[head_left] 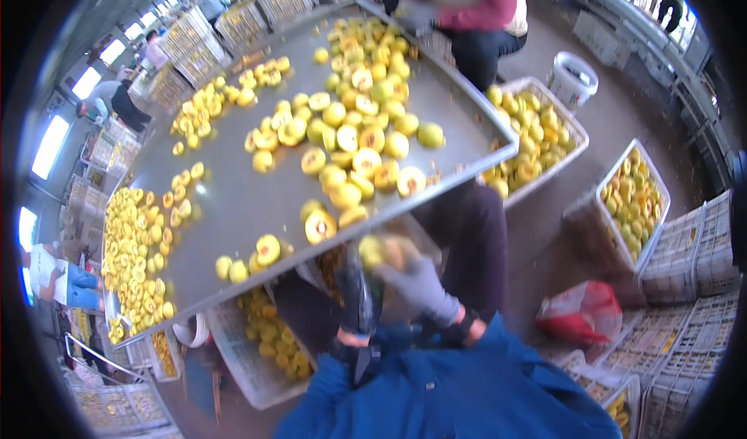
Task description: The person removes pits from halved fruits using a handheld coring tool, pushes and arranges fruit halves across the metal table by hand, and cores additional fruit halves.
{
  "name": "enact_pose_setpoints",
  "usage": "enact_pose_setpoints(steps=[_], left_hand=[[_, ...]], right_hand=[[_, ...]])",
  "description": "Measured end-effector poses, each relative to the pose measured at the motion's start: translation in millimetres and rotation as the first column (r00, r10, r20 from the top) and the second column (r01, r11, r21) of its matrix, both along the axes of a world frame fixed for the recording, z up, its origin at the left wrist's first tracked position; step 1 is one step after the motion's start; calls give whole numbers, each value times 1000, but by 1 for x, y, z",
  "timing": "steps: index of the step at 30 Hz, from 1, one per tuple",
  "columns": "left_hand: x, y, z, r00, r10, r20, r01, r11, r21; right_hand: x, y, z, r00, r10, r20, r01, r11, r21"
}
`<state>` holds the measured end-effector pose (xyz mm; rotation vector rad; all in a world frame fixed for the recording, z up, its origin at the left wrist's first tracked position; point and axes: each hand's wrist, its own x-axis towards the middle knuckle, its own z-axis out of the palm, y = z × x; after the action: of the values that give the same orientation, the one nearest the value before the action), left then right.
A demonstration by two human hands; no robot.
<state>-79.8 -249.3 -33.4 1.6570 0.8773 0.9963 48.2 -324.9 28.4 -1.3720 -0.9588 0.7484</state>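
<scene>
A worker in a blue jacket sat at a tilted-looking metal desk strewn with yellow fruit halves, many lying with their reddish-brown centers facing up. The right hand, in a gray glove, was blurred near the desk's closest edge, its grip closed around a yellow fruit. The left hand, in a shiny black covering, was upright just beside it; whether its grip was spread or pressed together could not be told. The held fruit was above the worker's lap, between the hands and the desk's rim.

More fruit filled a crate partly under the desk's near edge, a second crate off its right corner and a third crate farther right. Across the desk, a co-worker in a dark red sleeve reached a gloved hand to its far edge. A white bucket, a red-and-white bag and stacked crates stood on the right.
</scene>
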Motion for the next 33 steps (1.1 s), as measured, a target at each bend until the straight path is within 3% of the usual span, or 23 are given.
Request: enact_pose_setpoints(steps=[1, 2, 5, 8, 9, 10, 11, 13, 15, 19, 22, 24, 27, 29, 31, 32, 33], left_hand=[[4, 2, 6, 1000, -5, -1, 5, 1000, 5], [5, 1, 18, 998, -26, 58, 31, 995, -90], [10, 7, 39, 978, -63, 198, 117, 956, -270], [19, 6, 47, 971, 4, 237, 65, 957, -284], [14, 6, 57, 997, -52, -60, 56, 997, 57], [4, 12, 27, 985, -59, -160, 84, 985, 150], [-1, 16, 13, 966, -51, -254, 115, 963, 243], [-10, 16, 1, 968, -46, -246, 116, 953, 281], [-1, 19, 61, 966, -70, -247, 161, 915, 371], [-5, 15, 83, 979, -145, -144, 170, 967, 187], [-5, 20, 80, 976, -142, -166, 172, 968, 183], [-4, 17, 92, 967, -143, -210, 195, 948, 250], [-6, 15, 95, 961, -144, -238, 206, 943, 261], [-7, 13, 94, 968, -150, -200, 192, 959, 209], [-7, 15, 84, 978, -152, -141, 177, 966, 187], [-10, 15, 74, 978, -155, -138, 170, 979, 110], [-10, 16, 75, 977, -199, -77, 203, 977, 58]], right_hand=[[1, 2, -6, 1000, 7, -16, -7, 1000, 5], [-3, 7, -8, 988, -32, -150, 23, 997, -67], [-8, 12, -2, 983, -91, -157, 61, 981, -186], [-9, 16, 5, 940, -94, -328, 46, 987, -151], [-4, 20, -3, 906, -93, -413, 11, 981, -195], [2, 19, 17, 844, -70, -532, -46, 978, -201], [7, 21, 19, 868, -32, -496, -51, 987, -153], [9, 17, 24, 866, 12, -500, -73, 992, -104], [14, 17, 22, 890, 50, -453, -112, 988, -111], [11, 17, 11, 874, 76, -479, -106, 994, -36], [5, 24, 14, 796, 36, -604, -49, 999, -5], [6, 21, 23, 688, 25, -725, -103, 993, -64], [6, 21, 10, 611, 83, -787, -133, 991, 1], [2, 14, -2, 949, 114, -293, -111, 993, 26], [6, 17, 9, 968, 105, -229, -116, 993, -34], [5, 16, 19, 877, 96, -471, -172, 978, -121], [6, 16, 21, 837, 69, -543, -175, 974, -146]])
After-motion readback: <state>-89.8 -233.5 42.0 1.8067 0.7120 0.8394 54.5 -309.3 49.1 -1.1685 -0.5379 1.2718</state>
